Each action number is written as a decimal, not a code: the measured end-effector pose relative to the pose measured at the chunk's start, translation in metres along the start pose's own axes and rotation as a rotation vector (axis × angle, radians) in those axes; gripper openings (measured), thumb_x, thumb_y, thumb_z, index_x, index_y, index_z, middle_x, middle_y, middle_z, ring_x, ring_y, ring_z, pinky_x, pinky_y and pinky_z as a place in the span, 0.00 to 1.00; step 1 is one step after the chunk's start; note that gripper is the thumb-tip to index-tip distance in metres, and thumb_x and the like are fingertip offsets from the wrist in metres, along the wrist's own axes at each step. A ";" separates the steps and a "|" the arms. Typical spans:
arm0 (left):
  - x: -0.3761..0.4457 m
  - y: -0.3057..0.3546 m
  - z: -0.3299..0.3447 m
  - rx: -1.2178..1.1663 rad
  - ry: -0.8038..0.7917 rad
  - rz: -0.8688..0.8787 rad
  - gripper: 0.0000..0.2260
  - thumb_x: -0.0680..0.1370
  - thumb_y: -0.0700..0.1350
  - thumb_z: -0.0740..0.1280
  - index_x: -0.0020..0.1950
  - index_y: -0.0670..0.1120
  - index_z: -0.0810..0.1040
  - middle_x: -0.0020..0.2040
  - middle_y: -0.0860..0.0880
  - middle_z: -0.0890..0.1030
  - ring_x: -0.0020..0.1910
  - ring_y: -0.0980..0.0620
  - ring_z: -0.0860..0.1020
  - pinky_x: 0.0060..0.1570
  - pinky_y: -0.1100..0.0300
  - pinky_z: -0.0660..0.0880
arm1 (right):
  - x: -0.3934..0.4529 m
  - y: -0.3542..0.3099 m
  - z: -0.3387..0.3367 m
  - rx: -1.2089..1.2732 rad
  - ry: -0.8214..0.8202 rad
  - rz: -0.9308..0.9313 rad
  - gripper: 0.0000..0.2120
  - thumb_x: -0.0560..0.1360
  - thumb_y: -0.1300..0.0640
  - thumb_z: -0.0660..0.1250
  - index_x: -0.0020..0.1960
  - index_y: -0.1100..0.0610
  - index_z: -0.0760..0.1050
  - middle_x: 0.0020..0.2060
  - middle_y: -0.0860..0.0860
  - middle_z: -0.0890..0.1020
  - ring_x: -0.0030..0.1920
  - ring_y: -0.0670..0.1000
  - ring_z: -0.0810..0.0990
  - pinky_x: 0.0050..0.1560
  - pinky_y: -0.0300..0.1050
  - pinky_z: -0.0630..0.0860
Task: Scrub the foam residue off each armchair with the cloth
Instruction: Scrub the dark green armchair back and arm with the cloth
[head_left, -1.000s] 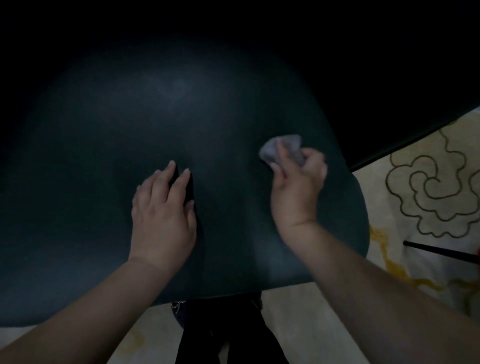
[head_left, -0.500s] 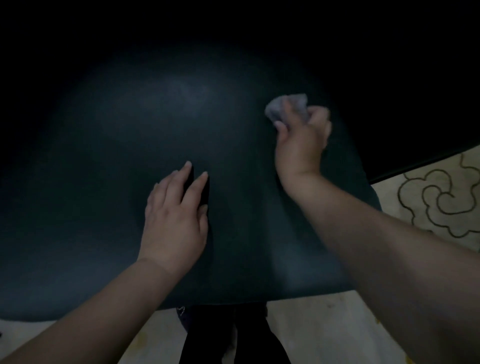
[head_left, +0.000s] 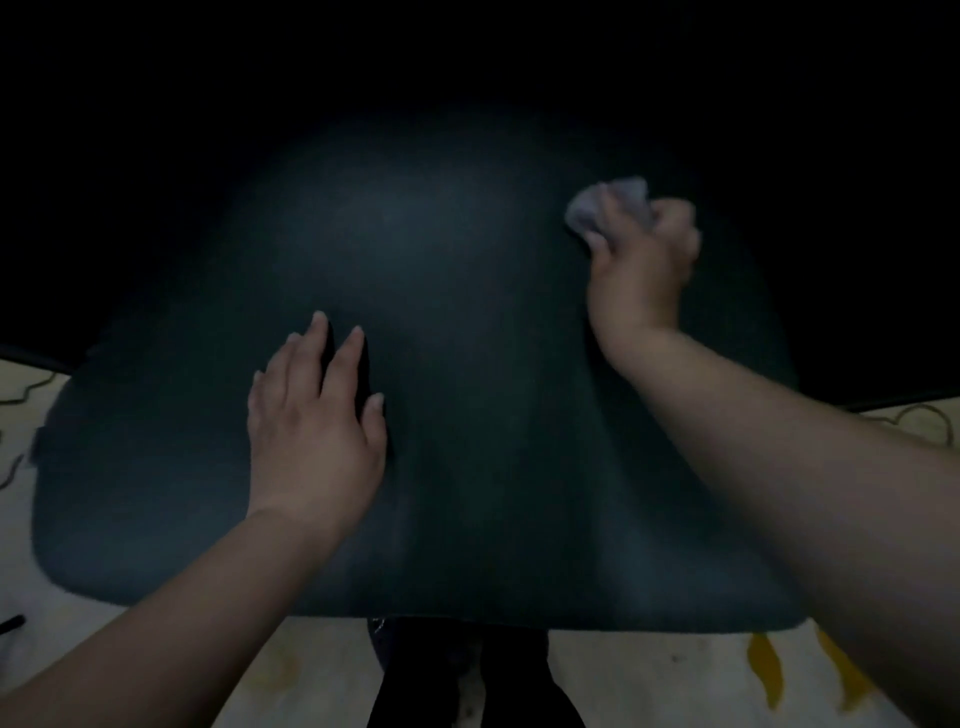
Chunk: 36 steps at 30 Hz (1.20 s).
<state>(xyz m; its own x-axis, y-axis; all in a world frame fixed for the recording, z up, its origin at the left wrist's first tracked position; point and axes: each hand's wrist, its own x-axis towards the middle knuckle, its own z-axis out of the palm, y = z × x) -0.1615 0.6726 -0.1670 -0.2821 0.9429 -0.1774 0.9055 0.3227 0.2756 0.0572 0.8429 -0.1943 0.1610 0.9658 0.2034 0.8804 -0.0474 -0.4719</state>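
Note:
A dark green armchair seat (head_left: 467, 312) fills the middle of the head view, dimly lit. My right hand (head_left: 641, 260) grips a crumpled grey cloth (head_left: 610, 205) and presses it on the seat's far right part. My left hand (head_left: 311, 421) rests flat on the seat left of centre, fingers straight and slightly spread. No foam shows on the dark surface in this light.
A cream carpet (head_left: 649, 680) with dark swirl lines and yellow patches lies around the seat. The chair's dark base (head_left: 467, 675) stands under the front edge. A thin dark rod (head_left: 10, 623) lies at the far left. The background beyond the seat is black.
My right hand has carried the cloth away from me, from the seat's right front area to its far right part. My left hand has stayed flat on the seat.

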 end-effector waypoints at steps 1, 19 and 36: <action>-0.001 -0.004 -0.001 0.013 -0.012 -0.020 0.25 0.79 0.49 0.62 0.75 0.48 0.63 0.77 0.44 0.57 0.75 0.42 0.55 0.72 0.40 0.54 | -0.001 -0.020 0.013 0.076 -0.021 -0.015 0.10 0.73 0.50 0.70 0.45 0.52 0.70 0.45 0.45 0.67 0.47 0.46 0.71 0.52 0.43 0.73; -0.035 -0.054 -0.018 -0.007 0.005 -0.237 0.27 0.79 0.50 0.61 0.77 0.45 0.59 0.78 0.44 0.55 0.76 0.43 0.54 0.74 0.45 0.52 | -0.087 -0.066 0.023 0.184 -0.157 -0.150 0.13 0.76 0.52 0.66 0.58 0.57 0.75 0.50 0.52 0.70 0.50 0.51 0.70 0.56 0.46 0.71; -0.073 -0.101 -0.022 -0.044 -0.012 -0.358 0.28 0.79 0.50 0.62 0.77 0.44 0.59 0.78 0.44 0.55 0.75 0.43 0.55 0.75 0.52 0.50 | -0.091 -0.177 0.070 0.142 -0.424 -0.377 0.21 0.76 0.60 0.61 0.68 0.48 0.71 0.63 0.60 0.69 0.62 0.59 0.64 0.61 0.56 0.64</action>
<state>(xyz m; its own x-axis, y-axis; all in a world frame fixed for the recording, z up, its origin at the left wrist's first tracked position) -0.2396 0.5730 -0.1610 -0.5746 0.7687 -0.2809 0.7355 0.6355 0.2347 -0.1441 0.7818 -0.1897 -0.3699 0.9285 0.0327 0.7692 0.3258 -0.5498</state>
